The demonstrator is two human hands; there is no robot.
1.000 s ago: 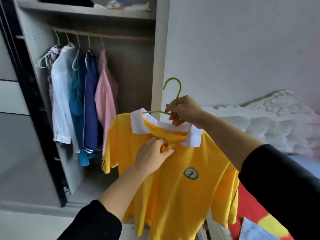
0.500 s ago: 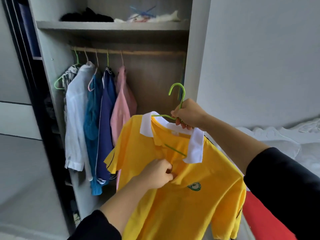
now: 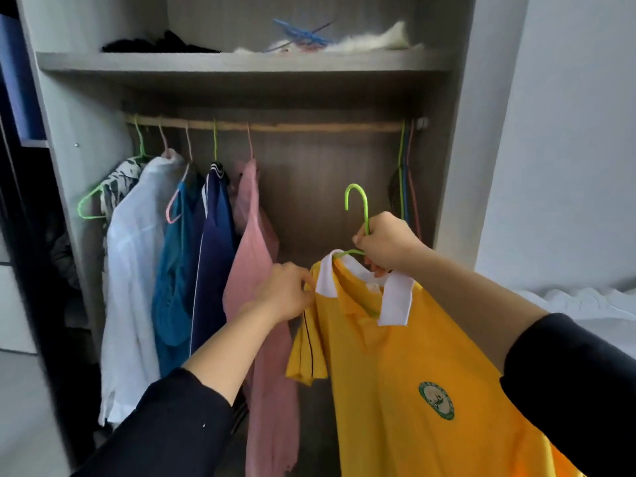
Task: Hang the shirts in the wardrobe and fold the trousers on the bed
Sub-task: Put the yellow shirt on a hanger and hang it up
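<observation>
A yellow polo shirt (image 3: 395, 373) with a white collar hangs on a green hanger (image 3: 358, 204). My right hand (image 3: 385, 242) grips the hanger's neck just below the hook, in front of the open wardrobe. My left hand (image 3: 285, 294) pinches the shirt's left shoulder beside the collar. The wooden rail (image 3: 309, 126) runs across the wardrobe above the hook, and the stretch straight over the hook is bare. The bed (image 3: 578, 304) shows at the right edge as white bedding.
Several shirts hang at the rail's left: white (image 3: 134, 270), teal (image 3: 172, 277), navy (image 3: 213, 253), pink (image 3: 254, 263). Spare hangers (image 3: 406, 180) hang at the rail's right end. A shelf (image 3: 241, 62) above holds dark clothes, blue hangers and white fabric.
The view has closed in on the wardrobe and the shirt has moved up toward the rail. My left hand shifted from the shirt's placket to its left shoulder.
</observation>
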